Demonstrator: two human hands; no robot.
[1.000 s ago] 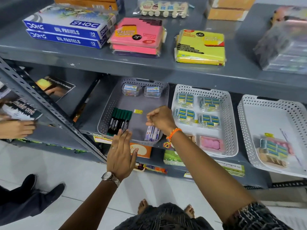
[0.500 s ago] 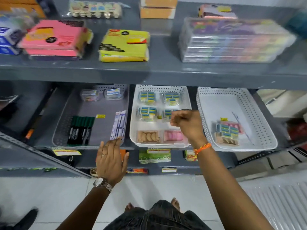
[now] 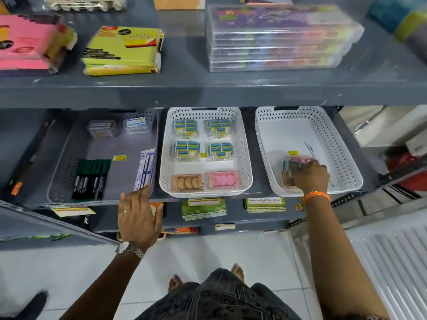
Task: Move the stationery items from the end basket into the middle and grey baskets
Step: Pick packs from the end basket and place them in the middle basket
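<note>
Three baskets sit side by side on the lower shelf. The grey basket (image 3: 69, 162) on the left holds green markers (image 3: 91, 175), a pack of pens (image 3: 146, 168) and two small clear boxes. The middle white basket (image 3: 245, 158) holds several eraser packets, a brown pack and a pink pack. The end white basket (image 3: 342, 158) on the right holds a small pile of packets (image 3: 294, 163). My right hand (image 3: 310, 177) is inside it, fingers closed around the pile. My left hand (image 3: 138, 215) is flat and open, fingertips at the grey basket's front rim.
The upper shelf (image 3: 208, 88) overhangs the baskets and carries pink and yellow paper packs and a stack of clear cases (image 3: 277, 40). Small packs lie on the shelf below. A slanted metal brace (image 3: 46, 220) crosses at the lower left. My bare feet stand on white tiles.
My right hand has moved right, from the grey basket past the middle one into the end basket, and closed on the packets. The view swung right with it. The left hand stayed put.
</note>
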